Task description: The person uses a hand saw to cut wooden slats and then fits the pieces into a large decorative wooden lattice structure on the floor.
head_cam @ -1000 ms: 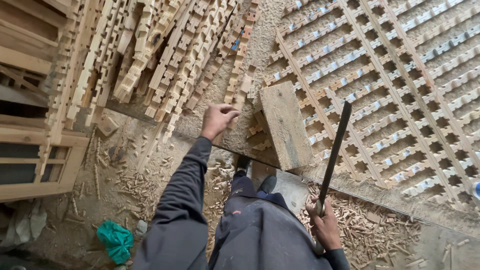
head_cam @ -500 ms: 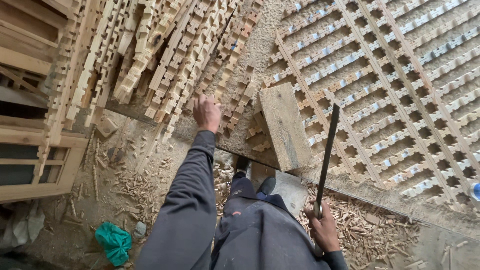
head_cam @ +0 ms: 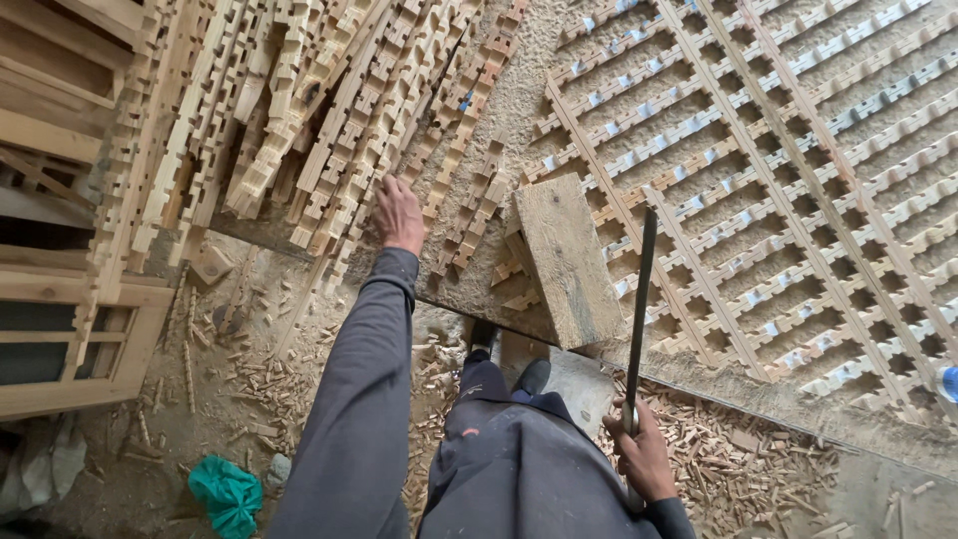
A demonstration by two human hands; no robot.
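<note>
Now the left hand (head_cam: 399,215) is lying on the heap of notched wooden strips (head_cam: 329,130), having moved forward from the bare board edge where it was a second ago; its fingers are spreading over one strip, though whether they are already closing on it cannot be told from this angle. Meanwhile the right hand (head_cam: 644,454) is staying clenched around the handle of a long dark blade (head_cam: 639,309), holding it upright beside the wooden block (head_cam: 564,260). Beyond, an assembled lattice panel (head_cam: 788,170) is lying flat, and wood chips (head_cam: 738,454) are littering the floor. Evidently another strip is being chosen for trimming.
</note>
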